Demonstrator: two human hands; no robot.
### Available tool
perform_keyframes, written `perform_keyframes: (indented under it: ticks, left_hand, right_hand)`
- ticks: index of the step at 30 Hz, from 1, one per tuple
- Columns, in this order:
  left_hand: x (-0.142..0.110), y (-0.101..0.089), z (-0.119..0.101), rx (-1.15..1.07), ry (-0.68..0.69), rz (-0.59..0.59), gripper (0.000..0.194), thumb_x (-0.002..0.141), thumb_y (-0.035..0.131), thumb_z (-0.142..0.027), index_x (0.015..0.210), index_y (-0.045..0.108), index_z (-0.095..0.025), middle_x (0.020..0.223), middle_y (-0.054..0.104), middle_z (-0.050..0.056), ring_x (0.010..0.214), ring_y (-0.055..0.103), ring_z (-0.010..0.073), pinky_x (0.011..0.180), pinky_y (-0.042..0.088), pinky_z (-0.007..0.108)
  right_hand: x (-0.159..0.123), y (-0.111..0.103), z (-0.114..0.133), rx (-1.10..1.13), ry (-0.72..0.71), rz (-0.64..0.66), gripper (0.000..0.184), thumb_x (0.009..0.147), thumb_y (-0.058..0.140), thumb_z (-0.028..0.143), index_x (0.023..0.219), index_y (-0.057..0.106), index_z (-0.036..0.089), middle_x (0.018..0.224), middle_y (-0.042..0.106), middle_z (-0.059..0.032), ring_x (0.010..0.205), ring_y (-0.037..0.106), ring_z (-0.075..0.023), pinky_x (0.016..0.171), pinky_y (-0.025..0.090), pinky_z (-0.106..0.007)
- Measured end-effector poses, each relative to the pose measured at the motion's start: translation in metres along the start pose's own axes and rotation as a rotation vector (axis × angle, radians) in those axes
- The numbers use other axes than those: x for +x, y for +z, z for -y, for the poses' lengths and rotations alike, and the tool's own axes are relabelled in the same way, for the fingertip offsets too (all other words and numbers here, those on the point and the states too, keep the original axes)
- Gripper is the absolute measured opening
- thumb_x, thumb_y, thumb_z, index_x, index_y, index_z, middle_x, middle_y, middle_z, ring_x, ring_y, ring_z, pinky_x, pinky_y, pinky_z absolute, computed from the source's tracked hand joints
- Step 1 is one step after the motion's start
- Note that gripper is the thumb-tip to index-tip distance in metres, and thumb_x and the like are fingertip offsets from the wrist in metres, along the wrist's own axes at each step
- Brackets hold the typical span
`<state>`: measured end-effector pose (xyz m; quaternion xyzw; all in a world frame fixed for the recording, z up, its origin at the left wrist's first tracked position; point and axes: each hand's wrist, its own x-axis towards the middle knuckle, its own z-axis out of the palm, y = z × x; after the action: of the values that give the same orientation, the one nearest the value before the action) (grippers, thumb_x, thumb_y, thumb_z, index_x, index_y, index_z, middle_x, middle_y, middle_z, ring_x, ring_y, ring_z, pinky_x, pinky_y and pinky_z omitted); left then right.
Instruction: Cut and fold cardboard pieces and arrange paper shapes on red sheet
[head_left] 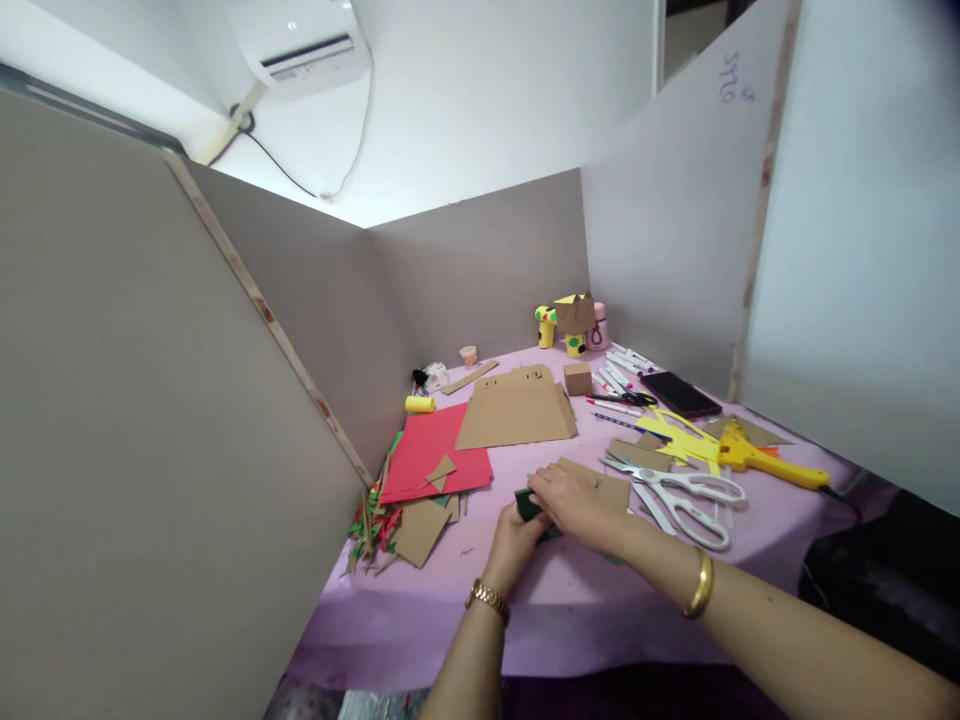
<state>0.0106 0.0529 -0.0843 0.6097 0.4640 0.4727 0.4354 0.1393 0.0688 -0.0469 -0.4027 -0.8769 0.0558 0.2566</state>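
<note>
Near the front of the table my left hand (514, 548) has its fingers closed on a small dark green piece (527, 505), perhaps paper or card. My right hand (574, 508) bends over the same piece from the right, its fingers curled against it. Both hands touch, and they hide most of the green piece. A flat brown cardboard piece (613, 491) lies just behind and beside my right hand. White-handled scissors (679, 490) rest to the right of that hand, blades pointing left.
Red paper (427, 450), cardboard scraps (424, 530) and a large cardboard cutout (514, 415) lie left and behind. At right are a yellow glue gun (765, 460), yellow paper (679, 435), a phone (681, 393) and several markers. Grey partitions (480, 270) surround the table.
</note>
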Motion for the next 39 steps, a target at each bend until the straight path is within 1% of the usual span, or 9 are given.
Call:
perform_keyframes:
  ticks: [5, 10, 15, 17, 22, 27, 32, 35, 39]
  left_hand:
    - [-0.006, -0.005, -0.011, 0.067, 0.036, -0.056, 0.013, 0.064, 0.065, -0.026, 0.066, 0.060, -0.013, 0.062, 0.060, 0.001, 0.060, 0.051, 0.0146, 0.058, 0.040, 0.026]
    - [-0.015, -0.012, -0.016, 0.157, 0.067, -0.193, 0.018, 0.074, 0.054, -0.033, 0.075, 0.058, -0.016, 0.066, 0.059, 0.001, 0.062, 0.052, 0.0149, 0.058, 0.040, 0.026]
    - [-0.010, -0.019, -0.012, 0.337, 0.077, -0.168, 0.010, 0.072, 0.056, -0.027, 0.070, 0.062, -0.019, 0.063, 0.061, 0.000, 0.061, 0.050, 0.0154, 0.059, 0.034, 0.026]
    - [-0.007, -0.021, -0.010, 0.381, 0.076, -0.143, 0.009, 0.071, 0.057, -0.026, 0.068, 0.062, -0.019, 0.062, 0.061, -0.001, 0.059, 0.049, 0.0151, 0.058, 0.033, 0.026]
    - [-0.005, -0.020, -0.004, 0.405, 0.065, -0.114, 0.010, 0.073, 0.055, -0.027, 0.070, 0.061, -0.019, 0.064, 0.060, -0.001, 0.062, 0.050, 0.0151, 0.059, 0.033, 0.026]
    - [-0.007, -0.019, -0.001, 0.362, 0.056, -0.133, 0.009, 0.072, 0.055, -0.027, 0.070, 0.060, -0.019, 0.063, 0.059, -0.001, 0.063, 0.049, 0.0152, 0.059, 0.034, 0.026]
    - [-0.008, -0.013, 0.001, 0.258, 0.052, -0.196, 0.012, 0.072, 0.056, -0.031, 0.073, 0.055, -0.019, 0.065, 0.056, -0.002, 0.062, 0.049, 0.0142, 0.058, 0.037, 0.025]
    - [-0.008, -0.006, 0.004, 0.176, 0.056, -0.269, 0.024, 0.080, 0.045, -0.043, 0.082, 0.052, -0.020, 0.072, 0.056, -0.001, 0.066, 0.050, 0.0143, 0.060, 0.039, 0.025]
    - [-0.006, 0.003, 0.010, 0.093, 0.054, -0.358, 0.034, 0.084, 0.035, -0.050, 0.078, 0.048, -0.020, 0.073, 0.051, 0.000, 0.070, 0.048, 0.0145, 0.066, 0.041, 0.026]
  right_hand:
    - [-0.010, -0.008, -0.003, 0.225, 0.010, -0.132, 0.017, 0.087, 0.045, 0.019, 0.074, 0.055, 0.019, 0.076, 0.061, -0.0042, 0.075, 0.054, -0.0193, 0.068, 0.040, -0.030]
    - [-0.023, 0.013, -0.016, 0.500, 0.152, -0.299, 0.035, 0.096, 0.020, 0.035, 0.092, 0.051, 0.019, 0.080, 0.061, -0.0034, 0.075, 0.058, -0.0172, 0.064, 0.047, -0.027]
    - [-0.019, 0.031, -0.026, 0.603, 0.260, -0.366, 0.033, 0.094, 0.025, 0.040, 0.105, 0.049, 0.021, 0.101, 0.061, -0.0073, 0.099, 0.056, -0.0203, 0.083, 0.045, -0.034]
    - [-0.015, 0.032, -0.027, 0.584, 0.267, -0.357, 0.032, 0.093, 0.027, 0.039, 0.099, 0.053, 0.021, 0.098, 0.060, -0.0077, 0.098, 0.054, -0.0217, 0.085, 0.042, -0.037]
    - [-0.010, 0.034, -0.026, 0.517, 0.201, -0.235, 0.034, 0.093, 0.032, 0.036, 0.067, 0.050, 0.022, 0.070, 0.055, -0.0020, 0.069, 0.052, -0.0191, 0.069, 0.042, -0.034]
    - [-0.011, 0.034, -0.028, 0.461, 0.181, -0.207, 0.034, 0.095, 0.030, 0.031, 0.070, 0.050, 0.020, 0.071, 0.054, -0.0012, 0.069, 0.051, -0.0167, 0.066, 0.041, -0.031]
    - [-0.004, 0.034, -0.029, 0.430, 0.171, -0.195, 0.028, 0.092, 0.043, 0.032, 0.074, 0.056, 0.016, 0.070, 0.057, 0.0024, 0.065, 0.055, -0.0124, 0.065, 0.045, -0.030]
    - [-0.002, 0.034, -0.028, 0.431, 0.172, -0.209, 0.029, 0.092, 0.043, 0.033, 0.074, 0.056, 0.015, 0.070, 0.057, 0.0022, 0.066, 0.055, -0.0125, 0.065, 0.045, -0.030]
    - [-0.005, 0.036, -0.026, 0.458, 0.168, -0.236, 0.033, 0.095, 0.031, 0.032, 0.071, 0.051, 0.019, 0.070, 0.055, 0.0002, 0.068, 0.053, -0.0157, 0.066, 0.043, -0.031]
